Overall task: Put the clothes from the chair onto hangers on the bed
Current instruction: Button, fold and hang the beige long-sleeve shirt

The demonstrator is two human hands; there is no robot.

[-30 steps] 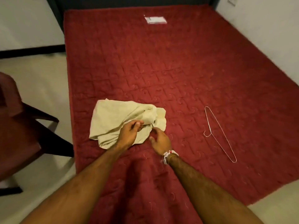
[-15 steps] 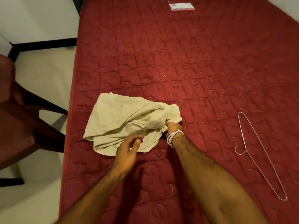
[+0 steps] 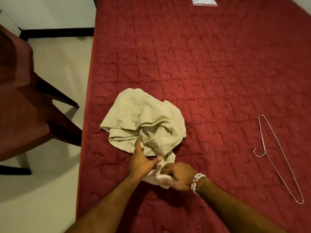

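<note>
Now the cream garment (image 3: 148, 125) lies crumpled on the red quilted mattress (image 3: 210, 64), close to its left edge and toward the near end. The left hand (image 3: 141, 161) rests on the cloth with straight fingers, its thumb spread out against the near fold, gripping nothing. The right hand (image 3: 178, 177), a bead bracelet (image 3: 196, 182) at its wrist, has its fingers curled round the nearest corner of the fabric. A wire hanger (image 3: 263, 153) lies flat on the mattress well apart to the right. A dark red chair (image 3: 25, 106) stands on the floor just beside the bed.
</note>
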